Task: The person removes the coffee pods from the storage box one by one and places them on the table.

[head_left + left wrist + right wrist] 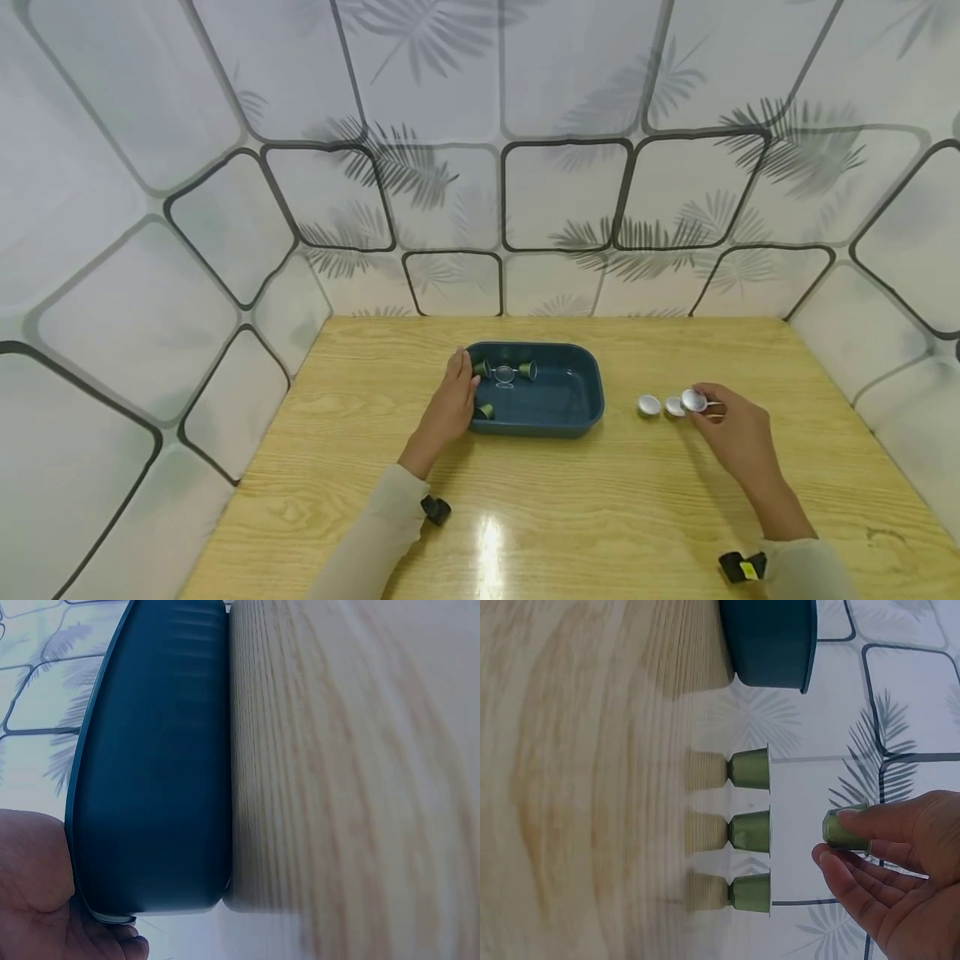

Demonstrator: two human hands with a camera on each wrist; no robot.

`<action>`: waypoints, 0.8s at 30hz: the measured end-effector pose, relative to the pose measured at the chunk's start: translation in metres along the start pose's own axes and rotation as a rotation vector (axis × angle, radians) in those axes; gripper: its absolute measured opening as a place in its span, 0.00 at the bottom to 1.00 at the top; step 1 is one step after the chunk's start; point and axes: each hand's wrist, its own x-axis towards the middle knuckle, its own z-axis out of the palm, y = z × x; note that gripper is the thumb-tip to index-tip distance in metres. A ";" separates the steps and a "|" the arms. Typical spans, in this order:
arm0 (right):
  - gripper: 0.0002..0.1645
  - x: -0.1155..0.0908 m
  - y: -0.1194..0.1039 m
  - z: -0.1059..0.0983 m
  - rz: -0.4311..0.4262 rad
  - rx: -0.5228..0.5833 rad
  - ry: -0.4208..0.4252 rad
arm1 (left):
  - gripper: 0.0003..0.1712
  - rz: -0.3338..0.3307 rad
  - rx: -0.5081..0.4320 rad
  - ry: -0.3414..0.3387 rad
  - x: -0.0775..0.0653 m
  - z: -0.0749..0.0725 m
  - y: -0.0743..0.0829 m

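A dark blue rectangular tray (543, 431) sits on the table with several green coffee capsules (528, 370) in its left part. My left hand (450, 408) holds the tray's left end by the rim; in the left wrist view that hand (34, 862) shows only partly at the lower left. To the right of the tray, my right hand (738, 429) pinches one coffee capsule (693, 400) between thumb and fingers, silver lid up. In the right wrist view, this held capsule (846, 829) is raised above three standing capsules (750, 831) in a row, their lids upward.
A pale wooden table (562, 508) lies under everything. Patterned white walls (562, 196) with leaf prints stand behind it and at both sides. A black wrist device (742, 567) is by the right sleeve, another device (436, 509) by the left.
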 end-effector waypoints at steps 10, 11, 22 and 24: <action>0.23 -0.002 0.008 -0.007 0.031 -0.020 0.017 | 0.34 0.000 -0.003 0.006 0.000 0.001 -0.001; 0.23 -0.002 0.009 -0.008 0.037 -0.019 0.015 | 0.34 -0.004 -0.003 0.005 0.000 0.001 -0.001; 0.23 -0.002 0.021 -0.017 0.038 -0.074 0.053 | 0.34 0.002 -0.016 0.012 0.000 0.001 -0.001; 0.23 -0.003 0.024 -0.019 0.047 -0.073 0.048 | 0.34 -0.001 -0.014 0.006 0.000 0.001 0.000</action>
